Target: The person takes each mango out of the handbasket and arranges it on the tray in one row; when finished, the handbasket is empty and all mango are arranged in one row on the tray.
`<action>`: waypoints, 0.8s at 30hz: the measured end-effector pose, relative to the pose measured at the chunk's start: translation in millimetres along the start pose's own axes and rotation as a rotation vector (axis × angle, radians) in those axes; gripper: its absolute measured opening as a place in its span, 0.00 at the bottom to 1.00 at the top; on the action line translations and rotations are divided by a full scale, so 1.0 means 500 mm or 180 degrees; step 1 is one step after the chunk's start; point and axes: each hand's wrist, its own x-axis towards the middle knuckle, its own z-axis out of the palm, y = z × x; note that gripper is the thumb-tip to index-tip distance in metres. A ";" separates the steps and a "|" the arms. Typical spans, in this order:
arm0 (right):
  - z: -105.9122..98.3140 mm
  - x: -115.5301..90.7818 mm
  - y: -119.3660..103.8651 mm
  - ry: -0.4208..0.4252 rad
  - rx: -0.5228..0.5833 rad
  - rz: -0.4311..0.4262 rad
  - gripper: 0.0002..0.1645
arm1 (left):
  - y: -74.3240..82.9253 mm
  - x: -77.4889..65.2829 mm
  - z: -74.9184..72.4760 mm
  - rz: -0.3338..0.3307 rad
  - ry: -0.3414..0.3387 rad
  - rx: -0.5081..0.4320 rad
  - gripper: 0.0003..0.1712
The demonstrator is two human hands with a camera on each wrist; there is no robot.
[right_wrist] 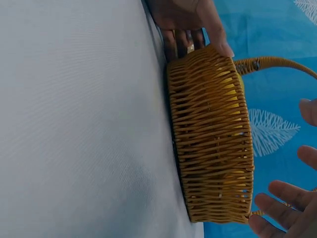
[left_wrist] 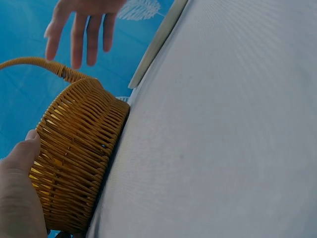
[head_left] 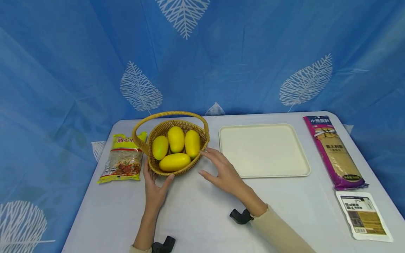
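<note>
A wicker basket (head_left: pixel 173 173) with a tall arched handle stands at the left of the table, holding several yellow fruits (head_left: pixel 175 139) that look like mangoes. My left hand (head_left: pixel 155 191) grips its near left side, the thumb at the front and the other fingers round the left end. In the right wrist view, the left thumb (right_wrist: pixel 218 29) lies against the basket's woven wall (right_wrist: pixel 213 139). My right hand (head_left: pixel 223 172) is spread at the basket's right end, fingertips right at the rim and nothing held. The left wrist view has the right hand (left_wrist: pixel 89 25) beyond the basket's far end.
Left of the basket lies a yellow-edged food packet (head_left: pixel 124 158), partly behind the handle. A cream rectangular tray (head_left: pixel 264 151) sits right of the basket. Along the right edge are a purple noodle packet (head_left: pixel 336 153) and a white flat pack (head_left: pixel 364 216). A blue leaf-patterned curtain (head_left: pixel 227 70) hangs behind.
</note>
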 end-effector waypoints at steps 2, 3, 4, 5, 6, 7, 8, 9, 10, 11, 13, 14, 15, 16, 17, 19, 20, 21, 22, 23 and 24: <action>0.007 0.013 0.001 -0.0013 0.0017 -0.0047 0.37 | 0.000 0.000 0.000 -0.0009 0.0008 0.0013 0.58; 0.011 0.020 0.000 -0.0019 0.0019 -0.0072 0.37 | 0.000 0.000 0.000 -0.0007 0.0014 0.0020 0.58; 0.014 0.027 0.000 -0.0020 0.0010 -0.0095 0.37 | 0.000 0.000 0.000 -0.0002 0.0018 0.0025 0.58; 0.017 0.033 -0.001 -0.0011 -0.0016 -0.0115 0.37 | -0.001 0.000 0.001 0.0007 0.0022 0.0029 0.58; 0.019 0.039 -0.002 -0.0006 -0.0038 -0.0126 0.37 | -0.001 0.000 0.001 0.0020 0.0024 0.0037 0.58; 0.021 0.044 -0.004 0.0000 -0.0068 -0.0143 0.37 | -0.002 0.000 0.001 0.0036 0.0026 0.0042 0.58; 0.022 0.049 -0.005 0.0009 -0.0080 -0.0165 0.37 | -0.002 0.000 0.001 0.0051 0.0026 0.0042 0.58; 0.024 0.055 -0.007 0.0009 -0.0090 -0.0190 0.36 | -0.003 0.001 0.002 0.0065 0.0025 0.0038 0.58; 0.026 0.060 -0.009 0.0010 -0.0100 -0.0219 0.36 | -0.003 0.001 0.002 0.0080 0.0023 0.0022 0.58; 0.027 0.065 -0.010 0.0000 -0.0102 -0.0248 0.36 | -0.003 0.001 0.002 0.0097 0.0024 0.0014 0.58; 0.031 0.075 -0.013 -0.0055 -0.0086 -0.0300 0.36 | -0.004 0.002 0.002 0.0123 0.0024 -0.0004 0.57; 0.032 0.081 -0.015 -0.0085 -0.0079 -0.0325 0.35 | -0.004 0.002 0.001 0.0136 0.0024 -0.0023 0.57; 0.034 0.086 -0.016 -0.0117 -0.0098 -0.0344 0.35 | -0.004 0.002 0.001 0.0151 0.0022 -0.0036 0.57; 0.035 0.092 -0.018 -0.0143 -0.0130 -0.0366 0.35 | -0.005 0.002 0.001 0.0166 0.0022 -0.0051 0.57; 0.037 0.097 -0.019 -0.0176 -0.0164 -0.0379 0.35 | -0.005 0.002 0.001 0.0177 0.0019 -0.0055 0.57; 0.038 0.107 -0.022 -0.0222 -0.0229 -0.0421 0.36 | -0.005 0.000 0.000 0.0195 0.0007 -0.0083 0.56; 0.038 0.112 -0.024 -0.0249 -0.0255 -0.0440 0.36 | -0.005 0.000 0.000 0.0192 0.0002 -0.0092 0.56; 0.038 0.117 -0.025 -0.0287 -0.0269 -0.0444 0.36 | -0.006 -0.001 0.000 0.0177 -0.0005 -0.0103 0.56; 0.039 0.121 -0.026 -0.0336 -0.0270 -0.0440 0.36 | -0.006 -0.002 -0.001 0.0147 -0.0009 -0.0121 0.56; 0.039 0.125 -0.026 -0.0393 -0.0250 -0.0430 0.36 | -0.017 -0.002 -0.001 0.0150 -0.0011 -0.0137 0.56; 0.039 0.128 -0.027 -0.0448 -0.0235 -0.0423 0.36 | -0.028 -0.001 -0.001 0.0147 -0.0011 -0.0155 0.56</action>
